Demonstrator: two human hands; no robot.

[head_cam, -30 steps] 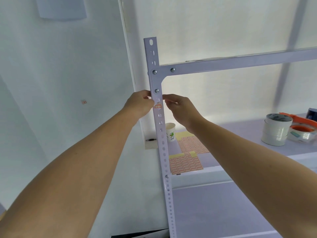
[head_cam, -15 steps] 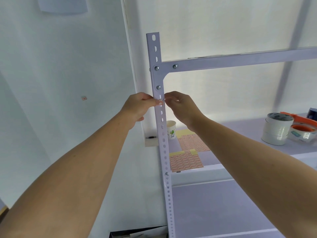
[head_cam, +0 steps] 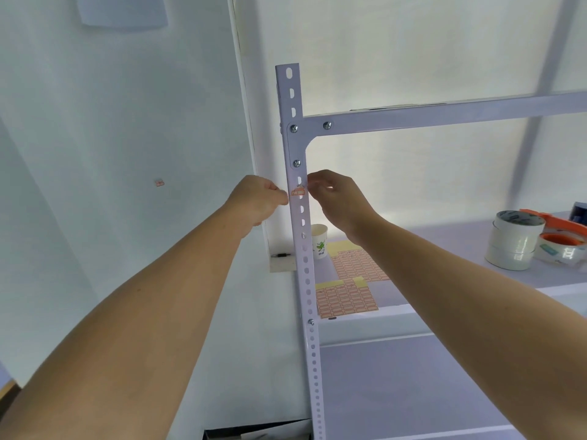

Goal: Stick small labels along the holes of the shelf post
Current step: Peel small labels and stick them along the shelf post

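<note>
The white shelf post (head_cam: 294, 144) stands upright in the middle, with a row of holes running down its face. A small orange-edged label (head_cam: 298, 192) lies across the post just below the corner bracket's lower screw. My left hand (head_cam: 259, 198) is curled at the post's left edge, its thumb and fingertip at the label's left end. From the right side of the post, my right hand (head_cam: 336, 195) pinches the label's upper right corner. Two label sheets (head_cam: 346, 298) lie on the shelf behind the post.
On the shelf (head_cam: 413, 309) stand a paper cup (head_cam: 319, 241), stacked tape rolls (head_cam: 513, 246) and an orange tape dispenser (head_cam: 559, 239) at the right. The upper shelf beam (head_cam: 444, 112) runs off to the right. A stray label (head_cam: 159, 183) sticks on the left wall.
The label was lower on the post a second ago, then hidden under my fingertips. Now my hands have parted slightly and it shows on the post between them.
</note>
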